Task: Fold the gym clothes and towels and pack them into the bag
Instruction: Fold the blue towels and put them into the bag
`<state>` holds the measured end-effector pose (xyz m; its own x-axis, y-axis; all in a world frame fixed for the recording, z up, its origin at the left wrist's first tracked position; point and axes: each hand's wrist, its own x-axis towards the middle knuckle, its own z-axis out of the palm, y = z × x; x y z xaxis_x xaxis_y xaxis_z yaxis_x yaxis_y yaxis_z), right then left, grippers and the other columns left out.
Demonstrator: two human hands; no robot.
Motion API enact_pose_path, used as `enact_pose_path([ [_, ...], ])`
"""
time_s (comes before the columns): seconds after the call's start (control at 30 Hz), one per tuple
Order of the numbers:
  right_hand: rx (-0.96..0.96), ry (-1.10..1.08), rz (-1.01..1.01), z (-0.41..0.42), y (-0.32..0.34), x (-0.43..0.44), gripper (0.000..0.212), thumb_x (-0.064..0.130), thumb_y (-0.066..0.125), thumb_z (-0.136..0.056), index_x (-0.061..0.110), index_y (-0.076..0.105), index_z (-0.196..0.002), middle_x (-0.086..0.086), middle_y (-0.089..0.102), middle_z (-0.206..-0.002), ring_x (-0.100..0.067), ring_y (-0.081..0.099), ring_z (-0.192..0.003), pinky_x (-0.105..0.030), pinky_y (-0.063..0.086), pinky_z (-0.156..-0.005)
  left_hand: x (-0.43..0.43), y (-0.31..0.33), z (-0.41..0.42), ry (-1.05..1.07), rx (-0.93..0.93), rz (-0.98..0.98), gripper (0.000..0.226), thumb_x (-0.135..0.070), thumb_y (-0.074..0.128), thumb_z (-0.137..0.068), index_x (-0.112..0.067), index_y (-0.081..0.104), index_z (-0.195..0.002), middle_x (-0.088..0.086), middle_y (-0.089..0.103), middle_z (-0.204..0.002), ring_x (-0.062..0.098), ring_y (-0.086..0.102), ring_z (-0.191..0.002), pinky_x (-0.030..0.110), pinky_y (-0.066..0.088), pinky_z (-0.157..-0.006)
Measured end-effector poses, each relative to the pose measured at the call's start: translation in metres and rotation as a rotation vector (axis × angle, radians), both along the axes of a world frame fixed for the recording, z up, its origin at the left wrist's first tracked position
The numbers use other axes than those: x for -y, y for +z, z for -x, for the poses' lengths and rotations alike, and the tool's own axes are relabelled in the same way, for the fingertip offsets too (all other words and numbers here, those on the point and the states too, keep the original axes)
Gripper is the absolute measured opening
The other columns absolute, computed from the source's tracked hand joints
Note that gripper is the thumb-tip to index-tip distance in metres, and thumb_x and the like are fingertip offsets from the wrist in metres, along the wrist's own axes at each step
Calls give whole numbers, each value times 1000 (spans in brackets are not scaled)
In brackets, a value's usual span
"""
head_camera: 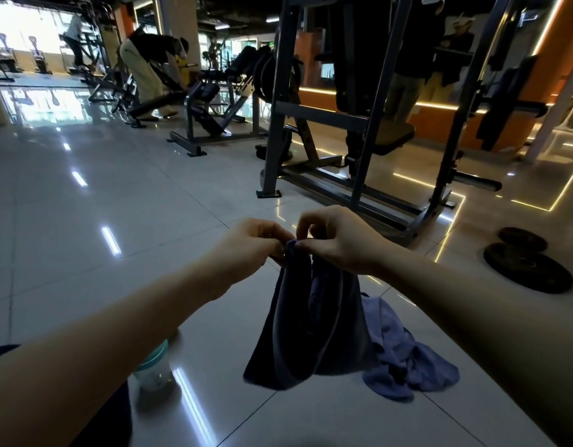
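A dark blue towel [311, 330] hangs bunched in the air above the tiled floor, its lower edge just off the tiles. My left hand [246, 246] and my right hand [340, 243] pinch its top edge close together at the middle of the view. A lighter purple-blue garment [404, 359] lies crumpled on the floor just right of and behind the hanging towel. No bag is in view.
A clear bottle with a teal lid [154, 369] stands on the floor under my left forearm. A steel squat rack [359, 124] stands ahead, with weight plates [527, 266] lying at the right. A person [149, 69] bends over a bench far left.
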<state>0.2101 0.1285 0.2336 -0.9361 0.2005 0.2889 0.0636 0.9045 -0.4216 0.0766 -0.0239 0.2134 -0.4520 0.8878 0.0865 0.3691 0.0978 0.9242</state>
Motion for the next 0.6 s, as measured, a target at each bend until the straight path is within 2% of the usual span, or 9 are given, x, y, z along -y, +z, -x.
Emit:
enact_pose_path([
  [0.13, -4, -14, 58, 2, 0, -1, 11, 29, 67, -94, 19, 66, -97, 1, 59, -87, -12, 59, -77, -33, 54, -71, 3, 1, 1, -30, -7, -38, 10, -6, 67, -93, -11, 74, -98, 6, 76, -86, 12, 70, -80, 17, 51, -71],
  [0.23, 65, -44, 192, 1, 2, -6, 15, 30, 62, -98, 16, 65, -98, 0, 62, -96, -11, 62, -87, -25, 50, -72, 1, -1, 4, 139, -44, -33, 7, -8, 69, -93, -13, 74, -91, 3, 75, -81, 13, 69, -77, 22, 50, -73],
  [0.3, 144, -130, 343, -5, -1, -20, 17, 30, 54, -102, 15, 64, -100, -6, 62, -102, -17, 61, -95, -29, 48, -79, -1, -4, 14, 377, -92, -30, 12, -8, 67, -89, -16, 73, -84, 4, 73, -81, 15, 66, -79, 29, 49, -70],
  [0.37, 235, -181, 496, -14, -5, -36, 20, 31, 50, -100, 18, 64, -104, -12, 59, -112, -28, 58, -104, -39, 48, -88, 0, -5, 23, 514, -91, -30, 13, -8, 63, -86, -18, 71, -82, 4, 71, -83, 19, 64, -81, 30, 47, -67],
  [0.47, 259, -176, 634, -22, -9, -42, 32, 28, 54, -79, 18, 64, -108, -12, 58, -115, -27, 58, -103, -35, 48, -85, -1, -8, 23, 439, 2, -21, 16, -4, 56, -90, -17, 62, -97, 7, 67, -83, 17, 56, -70, 25, 41, -56],
  [0.53, 233, -105, 654, -20, -8, -39, 31, 23, 58, -80, 17, 63, -110, -14, 60, -114, -26, 60, -101, -34, 49, -83, -4, -9, 14, 283, -38, 10, 22, 0, 50, -92, -19, 58, -99, 7, 64, -79, 15, 52, -63, 24, 39, -53],
  [0.6, 221, -20, 617, -17, -5, -35, 27, 19, 66, -90, 13, 62, -116, -16, 63, -116, -28, 64, -103, -33, 53, -85, -9, -11, 7, 185, -129, 18, 27, 4, 44, -90, -17, 61, -88, 8, 64, -74, 16, 52, -61, 29, 40, -56],
])
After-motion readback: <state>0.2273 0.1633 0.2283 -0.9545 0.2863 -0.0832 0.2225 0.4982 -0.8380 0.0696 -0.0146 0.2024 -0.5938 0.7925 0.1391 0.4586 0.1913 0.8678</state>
